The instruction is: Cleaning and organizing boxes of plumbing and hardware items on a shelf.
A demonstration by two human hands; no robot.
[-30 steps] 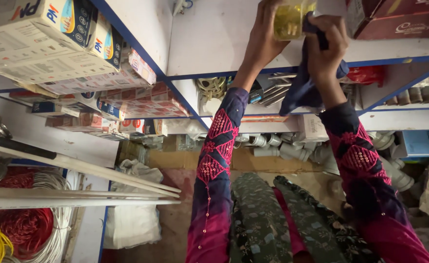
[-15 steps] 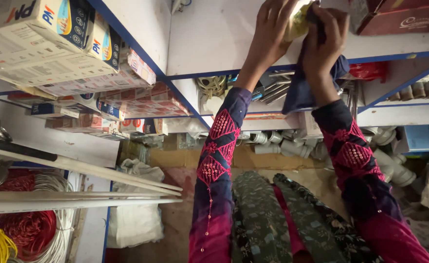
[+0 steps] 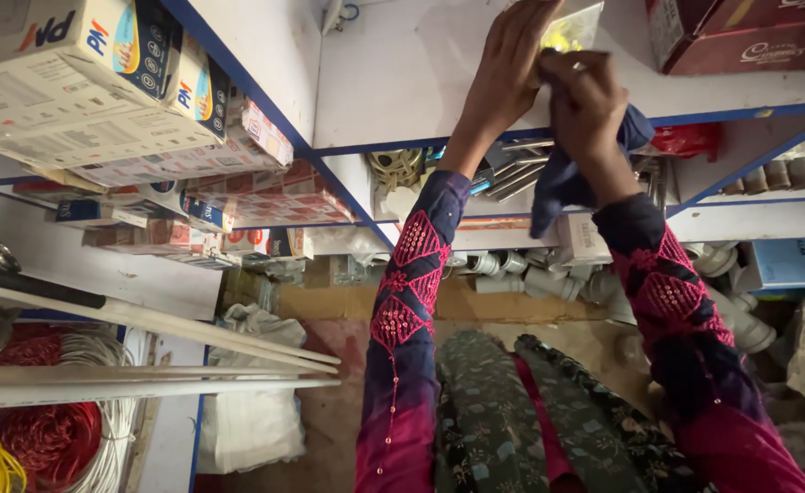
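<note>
White shelf point(image 3: 420, 82); L hand point(image 3: 512, 64) on clear packet point(image 3: 574, 27); R hand point(image 3: 585, 110) grips blue cloth point(image 3: 557, 187).

light: bright, even | shadows: soft under shelves | edges: wide-angle stretch | focus: sharp

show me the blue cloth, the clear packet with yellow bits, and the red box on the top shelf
blue cloth point(image 3: 557, 187): head view, its hanging lower fold.
clear packet point(image 3: 574, 29): head view, its yellow contents.
red box point(image 3: 749, 41): head view, its front face.
</note>
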